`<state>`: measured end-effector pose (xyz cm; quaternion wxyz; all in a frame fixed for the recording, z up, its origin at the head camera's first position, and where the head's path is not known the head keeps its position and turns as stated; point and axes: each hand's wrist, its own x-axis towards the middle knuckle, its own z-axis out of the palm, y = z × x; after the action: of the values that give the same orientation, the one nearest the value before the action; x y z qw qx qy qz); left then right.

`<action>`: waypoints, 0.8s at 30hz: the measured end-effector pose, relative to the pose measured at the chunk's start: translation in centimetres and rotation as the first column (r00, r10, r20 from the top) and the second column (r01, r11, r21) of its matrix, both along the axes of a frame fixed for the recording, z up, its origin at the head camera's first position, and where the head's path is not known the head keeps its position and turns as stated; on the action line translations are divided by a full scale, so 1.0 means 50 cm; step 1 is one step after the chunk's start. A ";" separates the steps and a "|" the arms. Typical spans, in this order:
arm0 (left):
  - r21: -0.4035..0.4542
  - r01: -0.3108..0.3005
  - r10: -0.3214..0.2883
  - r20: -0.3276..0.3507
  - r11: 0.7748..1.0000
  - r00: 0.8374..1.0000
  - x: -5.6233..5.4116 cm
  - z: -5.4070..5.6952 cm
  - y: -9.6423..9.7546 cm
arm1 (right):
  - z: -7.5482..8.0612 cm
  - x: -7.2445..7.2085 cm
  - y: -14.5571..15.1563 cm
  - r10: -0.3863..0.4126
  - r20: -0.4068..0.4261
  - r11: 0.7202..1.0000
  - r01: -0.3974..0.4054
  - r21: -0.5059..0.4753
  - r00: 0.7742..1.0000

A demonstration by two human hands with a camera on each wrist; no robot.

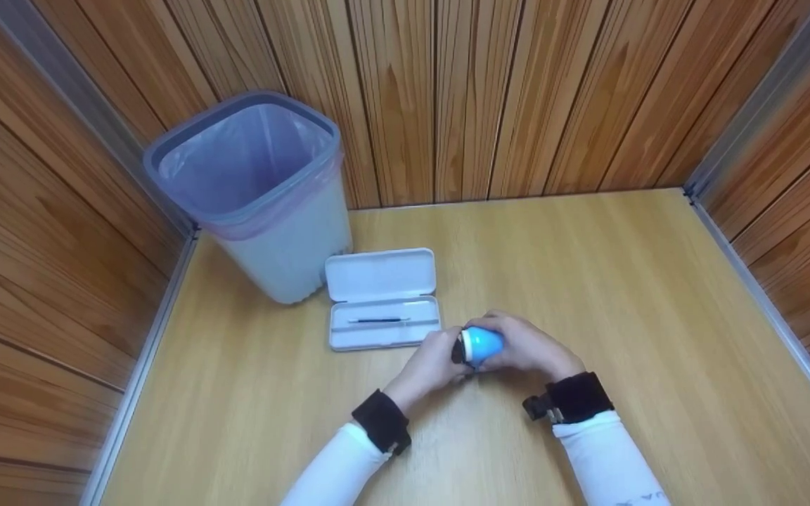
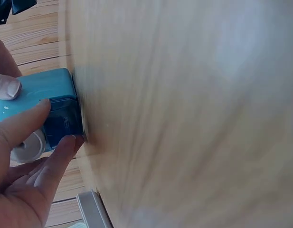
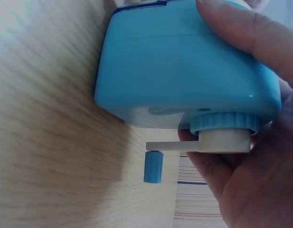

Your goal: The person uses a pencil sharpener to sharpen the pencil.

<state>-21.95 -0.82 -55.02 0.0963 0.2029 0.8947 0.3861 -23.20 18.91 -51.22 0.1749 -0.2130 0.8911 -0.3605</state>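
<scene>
A blue hand-crank pencil sharpener (image 1: 485, 344) is between my two hands, close over the table. My right hand (image 1: 533, 346) grips its body, thumb on one side, and the crank handle (image 3: 153, 166) sticks out beside the palm in the right wrist view. My left hand (image 1: 432, 364) is at the opposite end. In the left wrist view its thumb and fingertips pinch the dark blue shavings drawer (image 2: 64, 124), next to the pale round front (image 2: 30, 147). The drawer sits against the sharpener's body in that view.
An open white pencil case (image 1: 381, 276) lies just left of my hands, with a thin dark pencil-like stick (image 1: 379, 320) inside. Behind it on the left stands a lined trash bin (image 1: 285, 260). Wood-panelled walls (image 1: 531, 98) enclose the table (image 1: 588, 253) at the back and sides.
</scene>
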 end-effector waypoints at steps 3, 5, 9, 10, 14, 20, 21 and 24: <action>0.004 0.001 -0.001 -0.009 1.000 1.000 0.001 -0.001 0.003 | 0.000 0.001 0.000 -0.012 0.002 1.000 0.012 0.013 1.000; 0.009 0.001 -0.001 -0.013 1.000 1.000 0.002 -0.001 0.003 | -0.001 0.002 0.001 -0.020 0.006 1.000 0.020 0.017 1.000; 0.029 0.001 -0.001 -0.002 1.000 1.000 0.003 0.002 0.001 | -0.001 0.002 0.001 -0.026 0.007 0.999 0.026 0.020 1.000; 0.026 -0.001 0.001 0.000 1.000 1.000 0.003 0.004 0.000 | -0.001 0.002 0.000 -0.022 0.004 1.000 0.022 0.018 1.000; -0.010 -0.017 0.017 -0.028 1.000 0.999 0.008 0.016 -0.004 | 0.000 0.000 -0.004 -0.013 -0.004 1.000 0.013 0.023 1.000; -0.098 0.006 -0.027 -0.216 0.995 0.976 0.015 0.040 -0.005 | 0.001 0.005 -0.008 -0.039 -0.014 0.998 0.040 0.050 0.999; -0.107 0.012 -0.039 -0.249 0.994 0.968 0.015 0.043 -0.005 | 0.001 0.007 -0.008 -0.048 -0.022 0.997 0.049 0.054 0.999; -0.137 0.016 -0.059 -0.314 0.990 0.948 0.015 0.047 -0.005 | 0.002 0.013 -0.008 -0.068 -0.066 0.995 0.072 0.072 0.996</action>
<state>-21.18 -1.09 -52.66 -0.0283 0.2724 0.9182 0.2862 -22.56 18.50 -51.15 0.1417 -0.1862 0.9159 -0.3261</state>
